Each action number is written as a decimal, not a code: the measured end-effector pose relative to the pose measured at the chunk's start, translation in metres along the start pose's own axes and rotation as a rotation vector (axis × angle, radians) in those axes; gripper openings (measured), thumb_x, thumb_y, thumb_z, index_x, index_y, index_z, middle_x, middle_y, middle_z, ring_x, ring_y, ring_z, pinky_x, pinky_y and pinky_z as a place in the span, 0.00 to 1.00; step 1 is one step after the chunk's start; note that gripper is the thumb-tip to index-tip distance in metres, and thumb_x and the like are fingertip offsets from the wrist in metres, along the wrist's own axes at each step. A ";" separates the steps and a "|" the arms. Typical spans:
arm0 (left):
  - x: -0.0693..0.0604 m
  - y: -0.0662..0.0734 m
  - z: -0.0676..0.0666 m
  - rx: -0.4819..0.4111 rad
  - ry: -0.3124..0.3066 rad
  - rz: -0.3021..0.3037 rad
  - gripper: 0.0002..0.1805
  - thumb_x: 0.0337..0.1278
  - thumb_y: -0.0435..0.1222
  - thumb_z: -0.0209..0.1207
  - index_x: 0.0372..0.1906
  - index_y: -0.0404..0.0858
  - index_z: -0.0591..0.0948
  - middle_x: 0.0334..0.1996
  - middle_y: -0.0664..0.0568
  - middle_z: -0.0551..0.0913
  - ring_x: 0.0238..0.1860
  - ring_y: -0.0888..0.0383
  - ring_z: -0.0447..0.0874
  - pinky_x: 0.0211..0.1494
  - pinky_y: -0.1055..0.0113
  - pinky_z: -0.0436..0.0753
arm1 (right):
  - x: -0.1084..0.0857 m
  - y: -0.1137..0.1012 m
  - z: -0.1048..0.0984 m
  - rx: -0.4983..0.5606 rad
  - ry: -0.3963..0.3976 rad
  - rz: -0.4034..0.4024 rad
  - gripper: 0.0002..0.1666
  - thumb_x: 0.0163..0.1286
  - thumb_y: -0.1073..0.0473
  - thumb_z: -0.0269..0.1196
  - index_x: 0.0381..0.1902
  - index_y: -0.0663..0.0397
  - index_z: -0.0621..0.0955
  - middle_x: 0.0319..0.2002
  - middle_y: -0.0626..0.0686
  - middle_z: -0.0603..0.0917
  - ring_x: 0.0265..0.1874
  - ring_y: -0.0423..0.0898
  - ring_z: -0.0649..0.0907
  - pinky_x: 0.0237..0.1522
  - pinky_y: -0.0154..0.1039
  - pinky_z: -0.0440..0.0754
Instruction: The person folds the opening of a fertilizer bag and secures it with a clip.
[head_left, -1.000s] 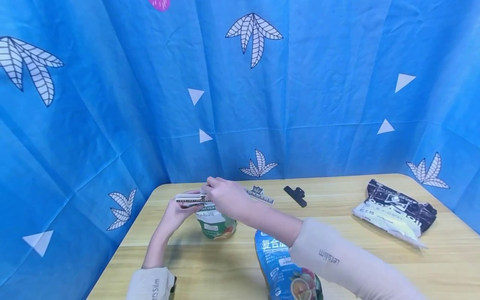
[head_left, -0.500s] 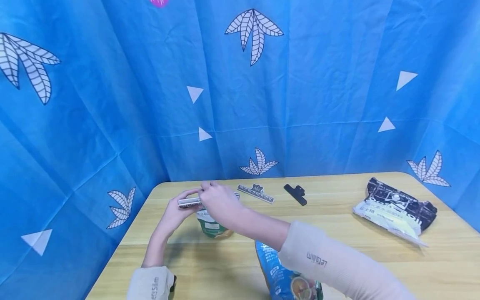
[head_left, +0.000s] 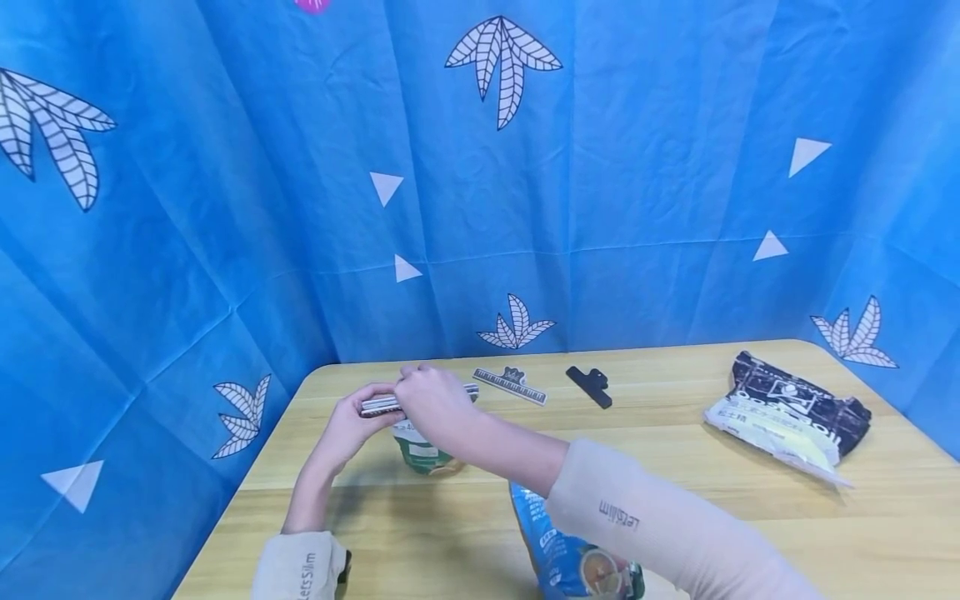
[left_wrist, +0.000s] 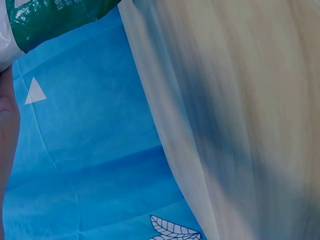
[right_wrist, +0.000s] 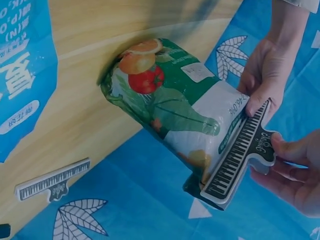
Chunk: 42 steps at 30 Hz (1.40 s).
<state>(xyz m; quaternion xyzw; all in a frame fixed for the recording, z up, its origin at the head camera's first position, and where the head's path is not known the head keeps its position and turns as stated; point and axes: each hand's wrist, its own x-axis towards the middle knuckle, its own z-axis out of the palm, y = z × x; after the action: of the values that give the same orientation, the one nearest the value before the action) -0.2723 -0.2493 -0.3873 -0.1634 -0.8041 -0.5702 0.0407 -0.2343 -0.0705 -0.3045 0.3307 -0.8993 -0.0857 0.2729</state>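
Observation:
A green-and-white printed bag (right_wrist: 175, 100), with fruit and vegetable pictures, stands upright on the table. Across its top edge lies a long clip with a piano-key pattern (right_wrist: 237, 157). My right hand (head_left: 435, 404) pinches the clip's black handle between thumb and fingers, plainest in the right wrist view, where this right hand (right_wrist: 295, 175) enters from the right. My left hand (head_left: 351, 425) grips the bag's top corner at one end of the clip, thumb on the printed face. In the left wrist view, only a bit of the bag (left_wrist: 60, 22) and the hand's edge show.
A blue bag (head_left: 558, 542) is on the table near my right forearm, which partly covers it. Another piano-key clip (head_left: 510, 386) and a black clip (head_left: 590, 387) lie toward the back. A black-and-white bag (head_left: 787, 417) lies at right. Blue curtain (head_left: 637, 167) surrounds the table.
My right hand has lowered slightly and shifted left with the clip, whose far end now shows past that hand. The left hand has barely moved. The right forearm covers more of the blue bag.

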 end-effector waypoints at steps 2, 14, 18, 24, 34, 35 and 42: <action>-0.001 0.001 0.000 0.005 0.007 -0.002 0.24 0.48 0.34 0.66 0.52 0.33 0.76 0.48 0.41 0.77 0.43 0.52 0.77 0.43 0.66 0.78 | 0.000 0.000 -0.001 -0.013 -0.005 -0.014 0.09 0.61 0.53 0.64 0.39 0.45 0.85 0.32 0.45 0.81 0.27 0.39 0.78 0.25 0.28 0.78; -0.003 0.005 0.004 -0.031 0.012 -0.012 0.21 0.49 0.31 0.65 0.50 0.31 0.76 0.45 0.40 0.78 0.42 0.55 0.78 0.42 0.66 0.78 | -0.011 0.027 0.003 0.520 -0.142 0.109 0.20 0.63 0.54 0.63 0.53 0.50 0.79 0.44 0.49 0.80 0.40 0.43 0.79 0.35 0.31 0.78; -0.002 0.003 0.006 -0.022 0.037 -0.012 0.21 0.49 0.31 0.66 0.50 0.32 0.76 0.45 0.40 0.78 0.41 0.55 0.78 0.42 0.67 0.78 | -0.018 0.049 0.006 0.692 -0.180 0.205 0.22 0.64 0.52 0.62 0.55 0.51 0.78 0.47 0.50 0.79 0.47 0.46 0.77 0.44 0.38 0.77; -0.003 0.002 0.007 -0.021 0.065 -0.012 0.21 0.48 0.32 0.66 0.50 0.32 0.77 0.46 0.40 0.78 0.42 0.56 0.78 0.42 0.68 0.78 | -0.033 0.082 0.018 1.075 -0.266 0.357 0.18 0.68 0.53 0.57 0.51 0.55 0.79 0.48 0.52 0.79 0.49 0.49 0.76 0.48 0.43 0.75; -0.010 -0.003 0.011 -0.021 -0.008 -0.123 0.26 0.61 0.38 0.56 0.58 0.26 0.67 0.51 0.36 0.74 0.51 0.51 0.74 0.52 0.62 0.75 | -0.047 0.088 0.037 1.397 -0.385 0.579 0.17 0.66 0.58 0.59 0.51 0.57 0.78 0.46 0.51 0.80 0.49 0.51 0.76 0.52 0.48 0.72; -0.012 -0.003 0.012 -0.013 -0.034 -0.125 0.26 0.63 0.39 0.55 0.59 0.26 0.65 0.52 0.35 0.73 0.52 0.48 0.73 0.52 0.61 0.74 | -0.046 0.087 0.037 1.409 -0.386 0.579 0.17 0.66 0.58 0.59 0.51 0.57 0.79 0.45 0.51 0.80 0.49 0.51 0.75 0.52 0.48 0.71; -0.023 -0.001 0.021 0.080 -0.207 -0.140 0.35 0.60 0.40 0.58 0.65 0.30 0.56 0.56 0.37 0.69 0.56 0.44 0.69 0.55 0.56 0.71 | -0.043 0.086 0.039 1.499 -0.410 0.554 0.18 0.65 0.61 0.59 0.52 0.61 0.77 0.46 0.53 0.80 0.50 0.51 0.75 0.56 0.49 0.68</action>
<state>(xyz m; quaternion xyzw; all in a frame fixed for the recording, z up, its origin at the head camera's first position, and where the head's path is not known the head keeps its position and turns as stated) -0.2488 -0.2350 -0.4014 -0.1628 -0.8356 -0.5192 -0.0759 -0.2752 0.0219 -0.3273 0.1691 -0.7988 0.5491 -0.1787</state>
